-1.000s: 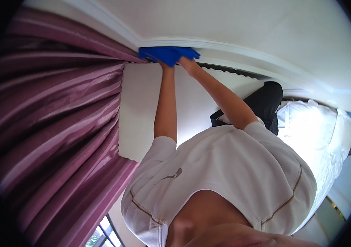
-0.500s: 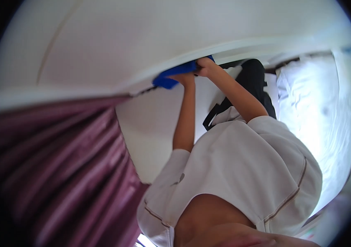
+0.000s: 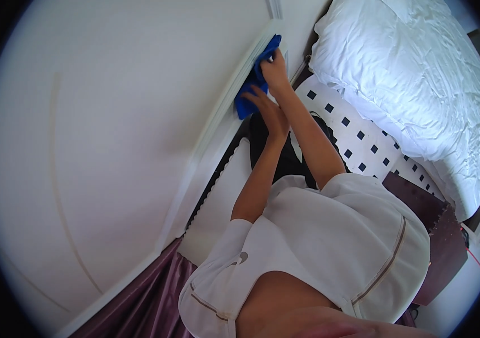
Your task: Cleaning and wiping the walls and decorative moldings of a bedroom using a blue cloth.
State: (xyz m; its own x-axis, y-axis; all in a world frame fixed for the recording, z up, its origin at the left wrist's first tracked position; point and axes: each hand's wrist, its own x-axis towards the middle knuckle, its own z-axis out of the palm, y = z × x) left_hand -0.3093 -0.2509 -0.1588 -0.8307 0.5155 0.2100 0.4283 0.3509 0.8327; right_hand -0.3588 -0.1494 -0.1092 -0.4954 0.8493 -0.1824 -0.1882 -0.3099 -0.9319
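Observation:
A blue cloth (image 3: 244, 105) lies bunched along a white ledge-like moulding (image 3: 217, 127) on the wall. My right hand (image 3: 275, 72) is closed round the upper end of the cloth and presses it to the moulding. Lower down, my left hand (image 3: 271, 114) reaches over the cloth with its fingers stretched out and apart. Those fingertips touch or nearly touch the cloth and are slightly blurred.
White wall (image 3: 121, 112) fills the left side. A purple curtain (image 3: 150, 293) hangs at lower left. To the right are a bed with a rumpled white quilt (image 3: 403, 73), a floor with black diamonds (image 3: 360, 135), and a dark reddish-brown box-like piece (image 3: 443, 253).
My view has turned rightward, bringing in the patterned floor and more of the bed. Both hands have moved farther along the moulding with the cloth. My left hand's fingers have spread.

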